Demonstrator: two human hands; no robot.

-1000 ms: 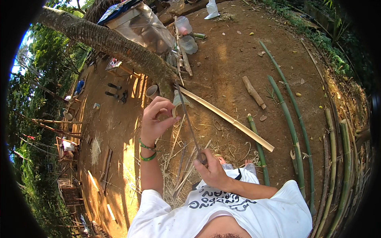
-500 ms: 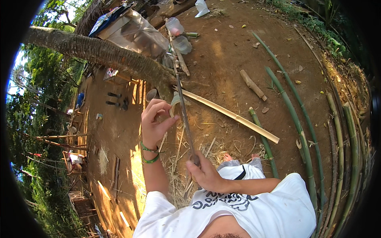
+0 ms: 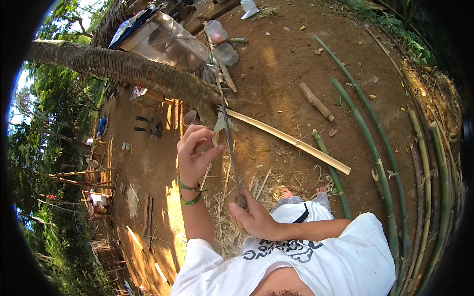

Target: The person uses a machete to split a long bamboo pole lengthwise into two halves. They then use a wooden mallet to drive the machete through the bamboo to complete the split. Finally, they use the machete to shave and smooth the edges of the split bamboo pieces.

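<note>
My right hand (image 3: 257, 217) is closed round the handle of a long, thin-bladed knife (image 3: 230, 148). Its blade points away from me and crosses in front of a short, curved piece of pale green bamboo (image 3: 217, 138). My left hand (image 3: 196, 152) pinches the near rim of that piece between thumb and fingers. Blade and bamboo overlap in the picture; whether they touch, I cannot tell. Beyond them, a split bamboo strip (image 3: 291, 140) lies slanting on the ground, its pale inner side up.
A leaning palm trunk (image 3: 123, 66) comes down just ahead of my hands. Long green bamboo poles (image 3: 363, 130) lie along my right, near a short log (image 3: 316, 102). Shavings (image 3: 222, 217) litter the ground below my hands. Clear plastic containers (image 3: 216, 32) stand farther off.
The view has shifted slightly. My left hand and the bamboo piece have barely moved relative to the knife, and both grips stay the same.
</note>
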